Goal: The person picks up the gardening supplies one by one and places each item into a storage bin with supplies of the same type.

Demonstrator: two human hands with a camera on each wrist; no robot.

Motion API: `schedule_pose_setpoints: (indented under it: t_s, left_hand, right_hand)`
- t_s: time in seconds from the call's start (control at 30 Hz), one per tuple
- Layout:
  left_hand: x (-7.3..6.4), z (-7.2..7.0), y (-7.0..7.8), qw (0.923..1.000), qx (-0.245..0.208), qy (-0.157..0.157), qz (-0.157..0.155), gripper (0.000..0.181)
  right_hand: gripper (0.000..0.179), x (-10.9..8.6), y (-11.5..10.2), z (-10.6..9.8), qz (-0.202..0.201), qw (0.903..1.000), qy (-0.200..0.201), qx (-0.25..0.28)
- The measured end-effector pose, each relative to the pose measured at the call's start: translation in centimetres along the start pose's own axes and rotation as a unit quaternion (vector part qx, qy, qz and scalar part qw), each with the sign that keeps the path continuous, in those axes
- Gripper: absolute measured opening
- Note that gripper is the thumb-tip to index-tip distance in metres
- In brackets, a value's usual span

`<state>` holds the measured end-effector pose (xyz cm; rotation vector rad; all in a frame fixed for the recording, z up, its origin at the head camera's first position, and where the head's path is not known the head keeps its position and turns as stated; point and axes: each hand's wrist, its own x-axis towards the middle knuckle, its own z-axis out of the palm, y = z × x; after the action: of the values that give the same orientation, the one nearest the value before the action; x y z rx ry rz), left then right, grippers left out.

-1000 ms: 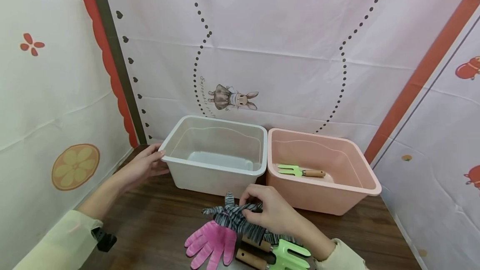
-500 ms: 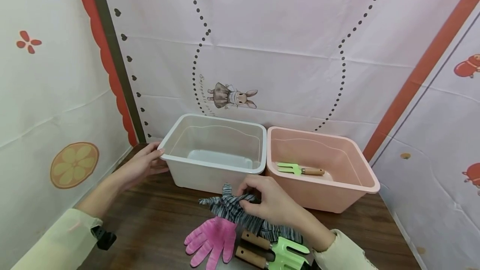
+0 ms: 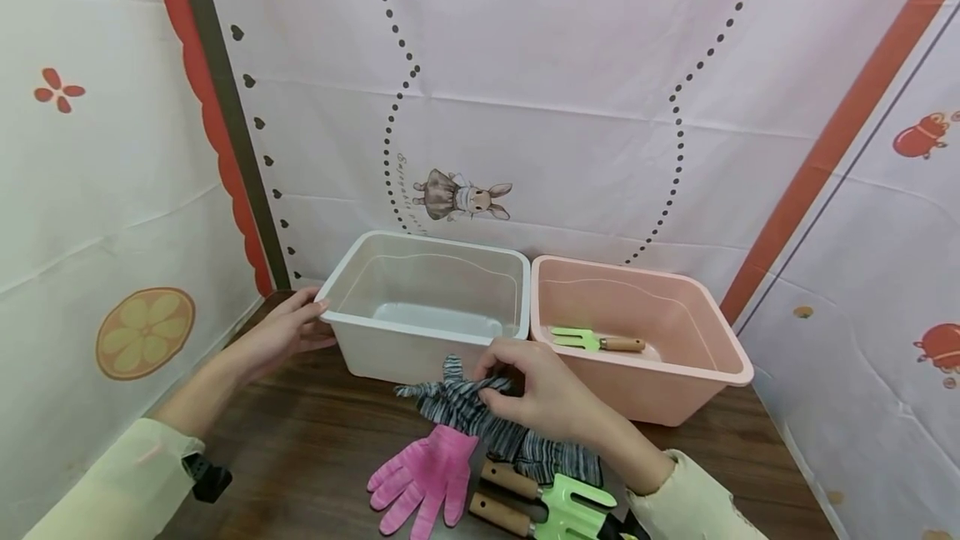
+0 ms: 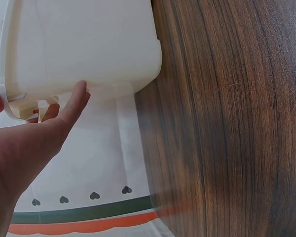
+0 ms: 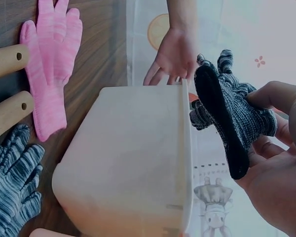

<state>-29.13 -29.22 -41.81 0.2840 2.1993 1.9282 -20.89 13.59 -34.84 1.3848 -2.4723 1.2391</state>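
Note:
My left hand (image 3: 285, 332) holds the near-left corner of a whitish plastic bin (image 3: 420, 348), thumb over the rim and fingers outside below it. My right hand (image 3: 551, 394) pinches a black-and-grey striped knit glove (image 5: 229, 98) between thumb and fingers, in front of that bin. In the right wrist view its dark cuff opening faces the camera. A second striped glove (image 5: 12, 182) lies on the table, partly behind the right hand in the head view. Beside it lie a pink glove (image 3: 426, 477) and green garden tools (image 3: 573, 511) with wooden handles, cut off by the frame's bottom.
A pink bin (image 3: 637, 386) stands directly right of the whitish one, holding a green hand fork (image 3: 600, 342) with a wooden handle. Behind both hangs a printed cloth (image 3: 555, 165), with more cloth on either side. All stands on a dark wood-grain table (image 3: 300, 440).
My right hand has lifted the striped glove slightly, up and toward the whitish bin, uncovering more of the pink glove's cuff. The left hand stays at the bin's corner.

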Motion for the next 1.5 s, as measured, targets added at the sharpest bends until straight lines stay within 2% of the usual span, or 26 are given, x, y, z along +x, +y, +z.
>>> schedule_pose_setpoints:
  t_s: [0.53,0.73,1.03,1.5]
  left_hand:
    - [0.1,-0.1,-0.2,1.0,0.005,0.002,0.002,0.064]
    - [0.2,-0.1,-0.2,1.0,0.004,0.002,0.0,0.067]
    - [0.1,0.0,-0.2,1.0,0.005,0.004,-0.003,0.066]
    - [0.0,0.2,-0.1,0.9999,0.01,0.005,0.005,0.065]
  right_hand:
    - [0.019,1.3,-1.2,-2.5,-0.001,0.999,0.044,-0.005]
    - [0.015,2.1,-1.0,-3.3,0.013,0.9983,0.057,0.004]
    - [0.017,3.7,0.1,-3.8,0.002,0.9964,0.083,-0.018]
    - [0.015,6.0,2.4,-3.9,0.06,0.9918,0.111,-0.02]
